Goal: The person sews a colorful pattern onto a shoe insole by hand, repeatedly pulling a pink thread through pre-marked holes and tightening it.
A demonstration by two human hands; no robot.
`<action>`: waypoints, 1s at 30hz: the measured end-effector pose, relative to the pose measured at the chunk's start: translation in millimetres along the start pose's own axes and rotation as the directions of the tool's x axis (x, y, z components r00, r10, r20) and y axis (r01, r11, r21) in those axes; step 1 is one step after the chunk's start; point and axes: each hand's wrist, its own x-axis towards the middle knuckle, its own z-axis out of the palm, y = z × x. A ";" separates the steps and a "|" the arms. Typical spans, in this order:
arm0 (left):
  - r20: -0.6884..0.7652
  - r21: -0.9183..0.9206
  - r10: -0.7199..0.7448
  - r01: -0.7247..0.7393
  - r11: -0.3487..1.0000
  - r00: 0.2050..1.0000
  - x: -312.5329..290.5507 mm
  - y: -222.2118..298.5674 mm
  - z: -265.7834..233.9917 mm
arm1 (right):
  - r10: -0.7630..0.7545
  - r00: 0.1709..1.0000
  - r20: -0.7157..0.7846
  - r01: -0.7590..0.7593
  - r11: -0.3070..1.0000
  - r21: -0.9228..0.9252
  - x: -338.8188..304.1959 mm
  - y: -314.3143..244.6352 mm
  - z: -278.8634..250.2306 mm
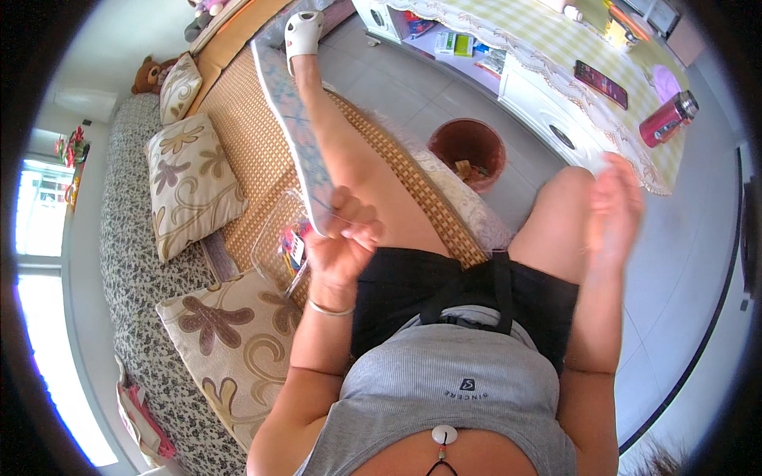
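Observation:
My left hand is closed around the near end of a long, flat white insole with a pale blue pattern. The insole slants up and away over my outstretched left leg. A fine thread seems to show by the left fingertips, too faint to follow. Off to the right, my right hand is raised above my right knee, its fingers drawn together and blurred. Anything pinched in it is too small to make out. Beside my left wrist, a clear plastic box holds colourful small items.
Patterned cushions lie on the woven mat to my left. A brown bin with scraps stands on the floor ahead. The cloth-covered table at the right carries a phone and a red flask.

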 end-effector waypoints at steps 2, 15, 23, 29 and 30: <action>0.063 -0.075 -0.101 0.106 0.992 0.993 2.6 -21.7 -1.6 | -0.002 0.939 0.345 0.027 0.997 -0.068 -47.2 -3.5 76.8; -0.123 -0.084 -0.009 -0.001 0.996 0.992 -17.6 -47.0 -10.5 | -0.370 0.585 0.721 0.633 0.765 -0.121 -102.4 4.2 144.9; -0.163 -0.069 0.027 -0.039 0.997 0.986 -15.1 -51.5 -1.2 | -0.390 0.574 0.720 0.661 0.739 -0.128 -102.9 3.5 145.4; -0.128 -0.043 0.018 -0.023 0.999 0.992 -15.7 -51.6 -3.2 | -0.396 0.565 0.724 0.671 0.731 -0.124 -102.9 3.5 145.0; -0.109 -0.087 -0.014 0.004 0.996 0.994 -14.5 -51.1 -2.3 | -0.392 0.566 0.725 0.669 0.732 -0.126 -102.9 2.9 144.7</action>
